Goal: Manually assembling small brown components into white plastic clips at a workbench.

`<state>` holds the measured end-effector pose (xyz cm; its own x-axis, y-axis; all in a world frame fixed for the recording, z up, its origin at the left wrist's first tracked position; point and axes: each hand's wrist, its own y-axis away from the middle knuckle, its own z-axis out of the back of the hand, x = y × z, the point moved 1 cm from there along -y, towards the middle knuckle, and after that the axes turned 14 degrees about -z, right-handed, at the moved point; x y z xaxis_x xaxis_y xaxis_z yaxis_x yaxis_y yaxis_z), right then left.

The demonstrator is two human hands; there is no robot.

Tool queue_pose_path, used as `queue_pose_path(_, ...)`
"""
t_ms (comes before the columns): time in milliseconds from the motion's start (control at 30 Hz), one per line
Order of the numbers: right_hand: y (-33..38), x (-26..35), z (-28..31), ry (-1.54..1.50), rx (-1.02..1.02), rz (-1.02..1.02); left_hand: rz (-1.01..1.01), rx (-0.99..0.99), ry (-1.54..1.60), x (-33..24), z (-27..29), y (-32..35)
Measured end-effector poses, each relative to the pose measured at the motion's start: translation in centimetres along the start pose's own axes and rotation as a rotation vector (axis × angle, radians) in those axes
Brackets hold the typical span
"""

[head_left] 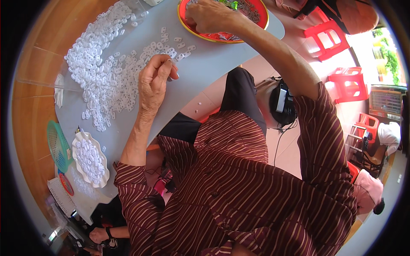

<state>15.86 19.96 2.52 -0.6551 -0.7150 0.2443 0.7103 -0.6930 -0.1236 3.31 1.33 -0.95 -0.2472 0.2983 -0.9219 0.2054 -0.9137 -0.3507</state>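
Note:
A wide heap of small white plastic rings (100,72) is spread over the grey table (213,64). My left hand (153,83) rests on the table at the heap's right edge, thumb and fingertips pinched together on what looks like one small white piece. My right hand (209,16) reaches to the far side, into a round red tray with a yellow rim (188,23). The tray holds small dark metal parts and a bit of green. The fingers curl down among those parts, and what they hold is hidden.
A white scalloped dish (81,141) of white rings and a green basket (57,145) sit at the table's left end. A black headset-like device (282,102) lies by my lap. Red stools (329,36) stand on the right. Another person's hand with a watch (102,234) is at lower left.

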Motion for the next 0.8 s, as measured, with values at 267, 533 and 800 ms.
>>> queue_pose_path(267,0.9,-0.9,0.6,-0.086,-0.022,-0.076,-0.045,-0.009,0.003,-0.2,0.1,0.0)
queue_pose_path(533,2.2,-0.1,1.5,-0.539,-0.13,0.014,-0.059,-0.016,0.026,0.2,0.1,-0.2)
queue_pose_path(800,7.2,4.9,-4.0,-1.288,0.066,-0.074,-0.054,0.009,0.027,0.7,0.3,-0.2)
